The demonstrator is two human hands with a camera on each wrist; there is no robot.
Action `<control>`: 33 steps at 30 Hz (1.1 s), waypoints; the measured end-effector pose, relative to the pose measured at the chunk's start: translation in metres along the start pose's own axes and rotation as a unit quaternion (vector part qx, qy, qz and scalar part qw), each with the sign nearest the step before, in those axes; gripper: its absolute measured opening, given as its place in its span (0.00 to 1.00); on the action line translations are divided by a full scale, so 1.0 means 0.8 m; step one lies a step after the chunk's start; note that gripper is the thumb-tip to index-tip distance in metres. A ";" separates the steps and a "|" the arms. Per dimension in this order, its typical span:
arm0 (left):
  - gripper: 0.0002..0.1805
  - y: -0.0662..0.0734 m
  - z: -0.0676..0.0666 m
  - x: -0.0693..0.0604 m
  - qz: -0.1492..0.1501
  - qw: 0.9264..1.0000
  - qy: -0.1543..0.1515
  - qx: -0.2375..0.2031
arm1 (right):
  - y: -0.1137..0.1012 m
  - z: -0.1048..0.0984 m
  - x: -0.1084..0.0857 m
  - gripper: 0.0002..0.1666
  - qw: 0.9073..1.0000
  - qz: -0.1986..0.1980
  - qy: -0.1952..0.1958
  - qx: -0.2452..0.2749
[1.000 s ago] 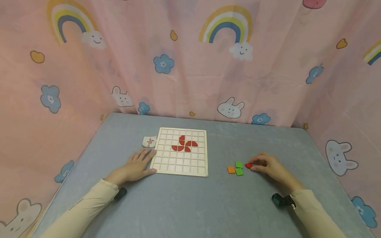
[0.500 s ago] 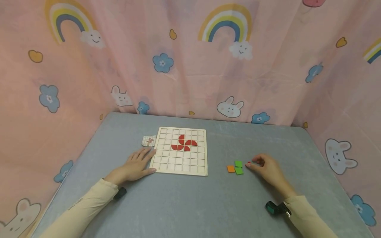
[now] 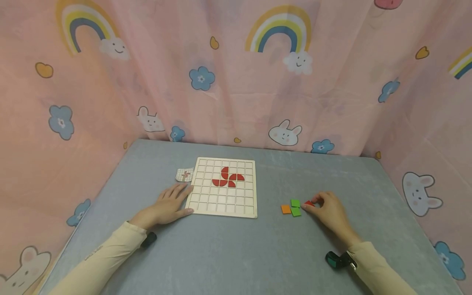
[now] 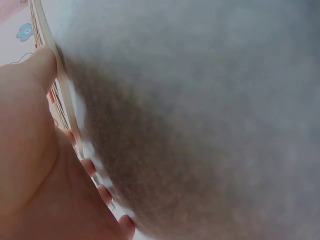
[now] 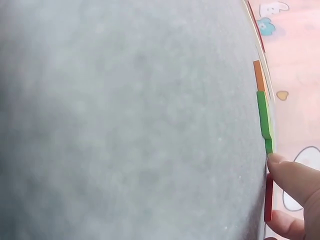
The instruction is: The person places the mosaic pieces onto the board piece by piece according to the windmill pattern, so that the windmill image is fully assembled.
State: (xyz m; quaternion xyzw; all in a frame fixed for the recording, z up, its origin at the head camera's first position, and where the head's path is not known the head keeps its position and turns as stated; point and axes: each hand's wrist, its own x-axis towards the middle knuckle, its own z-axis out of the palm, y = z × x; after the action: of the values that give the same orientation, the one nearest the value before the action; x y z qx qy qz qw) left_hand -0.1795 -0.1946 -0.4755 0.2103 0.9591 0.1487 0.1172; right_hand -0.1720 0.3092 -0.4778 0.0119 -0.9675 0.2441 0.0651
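Observation:
A square wooden grid board point(image 3: 225, 207) lies left of centre in the head view. Several red curved pieces point(image 3: 220, 183) form a pinwheel on it. My left hand point(image 3: 167, 208) lies with spread fingers, its fingertips touching the board's left edge. To the right, my right hand point(image 3: 332, 213) pinches a red piece point(image 3: 309, 203) between thumb and fingers at the tabletop, partly covering it. In the right wrist view this red piece point(image 5: 269, 197) shows edge-on between thumb and finger. Just left of the right hand are two green square tiles point(image 3: 295, 203) and an orange tile point(image 3: 286, 209).
A small card point(image 3: 184, 175) printed with a pinwheel on a grid lies by the board's upper left edge. The grey table point(image 3: 236, 254) ends at a pink patterned curtain point(image 3: 236, 102) behind and at both sides.
My right hand has shifted slightly left and turned around the red piece, which was more hidden half a second ago. The left hand, board and square tiles have stayed in place.

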 end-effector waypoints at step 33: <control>0.44 0.003 -0.003 0.001 -0.002 1.000 -0.004 -0.008 | -0.002 -0.006 0.004 0.16 0.999 -0.036 0.023 0.010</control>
State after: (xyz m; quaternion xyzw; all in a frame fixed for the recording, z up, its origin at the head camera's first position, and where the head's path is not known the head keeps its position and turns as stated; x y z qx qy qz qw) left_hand -0.1799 -0.1931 -0.4722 0.2083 0.9578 0.1555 0.1225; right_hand -0.1745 0.3100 -0.4723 0.0414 -0.9623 0.2511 0.0962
